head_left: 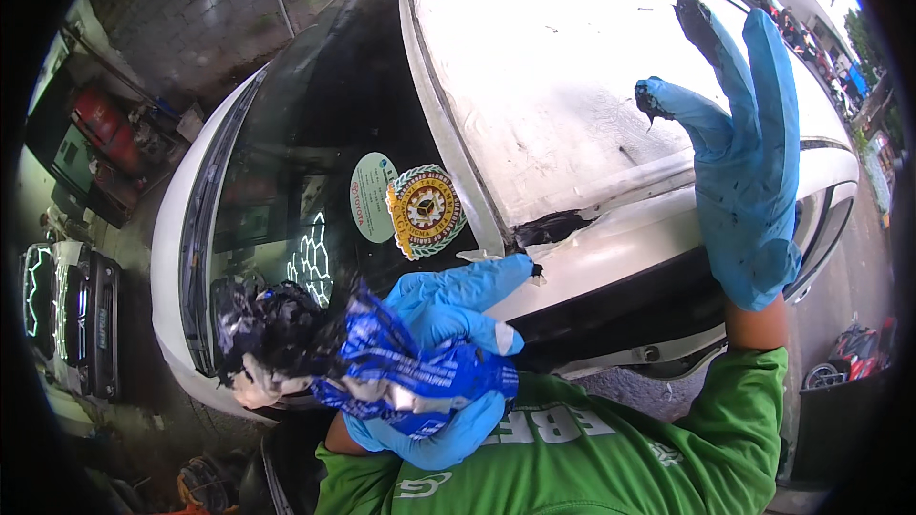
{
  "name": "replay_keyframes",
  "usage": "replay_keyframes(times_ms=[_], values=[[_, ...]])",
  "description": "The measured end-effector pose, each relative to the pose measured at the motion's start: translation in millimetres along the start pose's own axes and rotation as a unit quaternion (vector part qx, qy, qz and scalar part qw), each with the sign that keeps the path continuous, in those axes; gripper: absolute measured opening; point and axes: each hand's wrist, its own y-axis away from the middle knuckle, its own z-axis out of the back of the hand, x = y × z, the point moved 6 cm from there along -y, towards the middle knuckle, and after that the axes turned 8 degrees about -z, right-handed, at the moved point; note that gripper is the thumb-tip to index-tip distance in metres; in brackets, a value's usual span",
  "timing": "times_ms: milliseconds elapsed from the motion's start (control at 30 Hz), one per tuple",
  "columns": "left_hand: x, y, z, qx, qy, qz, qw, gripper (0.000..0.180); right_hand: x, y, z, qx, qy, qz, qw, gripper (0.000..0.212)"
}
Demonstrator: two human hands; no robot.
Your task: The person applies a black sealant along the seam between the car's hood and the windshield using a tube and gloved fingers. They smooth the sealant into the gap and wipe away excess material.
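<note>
"While I watch from my remote screen, give me the counts."

"I count two blue-gloved hands, the left hand [425, 313] and the right hand [744, 153]. One packet [420, 367], blue, and one crumpled black wad [272, 324]. One white car [572, 57] close by, two stickers [427, 212] on its glass [324, 76], and one dark car [93, 324] at far left."

"Any writing?"

"Rows of white print on the packet. Both stickers carry lettering: one is a pale oval, the other round with a gear. Big white letters cross the green shirt [687, 458]."

"How does the packet lie?"

"It's in the left hand, in front of the shirt. Its long axis runs mostly left to right; the end with the wad points left."

"And the fingers?"

"The left ones grasp the packet, some above it, some beneath. The right ones are released and spread, two tips blackened; I can't tell whether they touch the car. Just beyond the left fingertips, a dark gap [551, 227] with ragged edges marks the roof's corner."
</note>
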Motion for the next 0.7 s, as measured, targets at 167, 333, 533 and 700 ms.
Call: replay_keyframes(times_ms=[167,333,533,700], values=[[1,6,-4,-0.116,0.138,0.093,0.979,0.040,-3,-3,-4,0.005,-0.005,0.016,1.000,0.060],[-6,13,24,-0.148,0.123,-0.039,0.980,0.044,-1,-1,3,0.000,0.016,0.041,0.999,0.058],[-16,50,69,-0.270,0.145,-0.017,0.952,0.044,-4,-2,-1,0.006,0.003,0.046,0.999,0.056],[-4,49,63,-0.266,0.188,-0.003,0.946,0.042,-4,-4,-1,0.006,0.017,0.057,0.998,0.054]])
